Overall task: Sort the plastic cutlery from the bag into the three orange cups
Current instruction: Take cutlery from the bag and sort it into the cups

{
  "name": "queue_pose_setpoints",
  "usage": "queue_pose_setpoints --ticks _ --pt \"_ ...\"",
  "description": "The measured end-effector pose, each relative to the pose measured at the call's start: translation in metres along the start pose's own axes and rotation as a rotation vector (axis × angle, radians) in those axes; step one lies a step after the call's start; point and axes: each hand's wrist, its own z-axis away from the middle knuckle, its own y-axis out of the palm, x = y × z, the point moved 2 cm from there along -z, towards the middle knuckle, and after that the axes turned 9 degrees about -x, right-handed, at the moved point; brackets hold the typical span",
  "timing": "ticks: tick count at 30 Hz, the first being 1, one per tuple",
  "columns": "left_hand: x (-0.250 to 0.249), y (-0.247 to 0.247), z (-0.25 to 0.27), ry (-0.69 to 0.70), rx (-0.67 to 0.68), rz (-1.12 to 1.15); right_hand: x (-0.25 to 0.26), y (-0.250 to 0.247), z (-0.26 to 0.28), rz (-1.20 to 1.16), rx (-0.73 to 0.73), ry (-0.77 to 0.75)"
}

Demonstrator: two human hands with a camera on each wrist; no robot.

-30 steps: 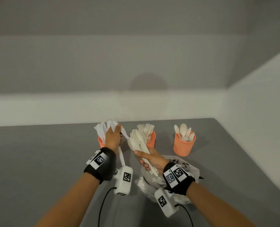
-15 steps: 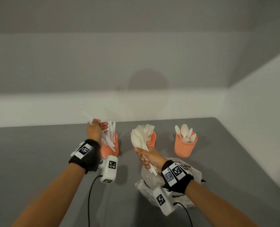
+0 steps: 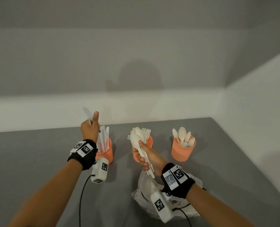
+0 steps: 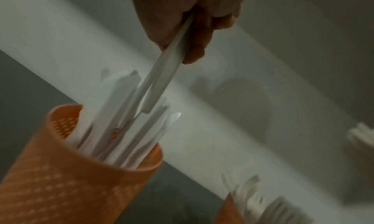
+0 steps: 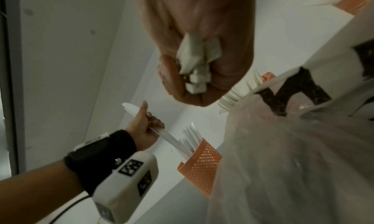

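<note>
No brand name or legible text shows; the black wristbands carry only square black-and-white coded markers, and the dark print on the crumpled translucent plastic bag cannot be read.

The left hand is raised above the left orange perforated plastic cup, fingers curled round 2 white plastic knives, thumb extended upward. The handle ends of the knives point down toward the cup, which holds more white knives.

The right hand is clenched round a bundle of cream plastic spoons and forks, in front of the middle orange cup, which holds forks. The right orange cup holds spoons. The 3 cups stand in a row on the grey table; the bag lies under the right wrist.
</note>
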Motion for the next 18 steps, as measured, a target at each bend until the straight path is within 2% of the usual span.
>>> queue_pose_setpoints --ticks 3,6,9,13,16,18 --pt "0.027 0.004 0.005 -0.019 0.08 -0.046 0.0 -0.002 0.002 -0.009 -0.012 0.012" --pt "0.049 0.006 0.009 0.055 0.144 -0.161 -0.001 -0.005 0.001 -0.001 -0.025 0.001" --pt "0.057 0.008 0.011 0.203 0.2 -0.345 -0.003 -0.005 0.0 0.023 -0.033 -0.018" --pt "0.054 0.008 0.013 0.512 0.29 -0.605 -0.003 -0.004 0.0 0.055 -0.048 -0.07" --pt "0.051 0.007 0.017 0.581 0.331 -0.844 -0.003 -0.003 0.001 0.069 -0.056 -0.12" --pt "0.046 0.007 0.02 0.601 0.352 -0.925 -0.003 -0.003 0.001 0.055 -0.055 -0.15"
